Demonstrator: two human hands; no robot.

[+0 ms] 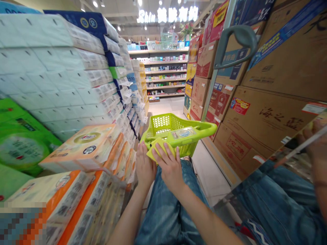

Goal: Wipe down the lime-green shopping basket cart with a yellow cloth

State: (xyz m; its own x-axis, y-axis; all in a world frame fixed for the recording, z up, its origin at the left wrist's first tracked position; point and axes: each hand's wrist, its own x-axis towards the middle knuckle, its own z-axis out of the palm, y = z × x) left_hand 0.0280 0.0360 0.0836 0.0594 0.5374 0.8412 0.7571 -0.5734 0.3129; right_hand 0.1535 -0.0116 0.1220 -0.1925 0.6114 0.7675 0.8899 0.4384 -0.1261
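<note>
A lime-green shopping cart (163, 124) stands in the aisle just in front of me, its handle bar (194, 131) carrying a clear label. A yellow-green pad (159, 149) lies at the bar's near left end. My right hand (170, 166) rests on this pad with its fingers stretched flat and slightly spread. My left hand (143, 165) is right beside it, fingers together and curled against the cart's near left corner and the pad's edge. Both thumbs are hidden. Blue denim fills the view below my hands.
Stacked tissue packs (84, 143) wall the left side. Piled cardboard boxes (265, 119) and a metal post with a grey-green handle (237, 37) line the right. A mirrored panel (281, 190) at lower right reflects denim. Product shelves (165, 73) close the aisle's far end.
</note>
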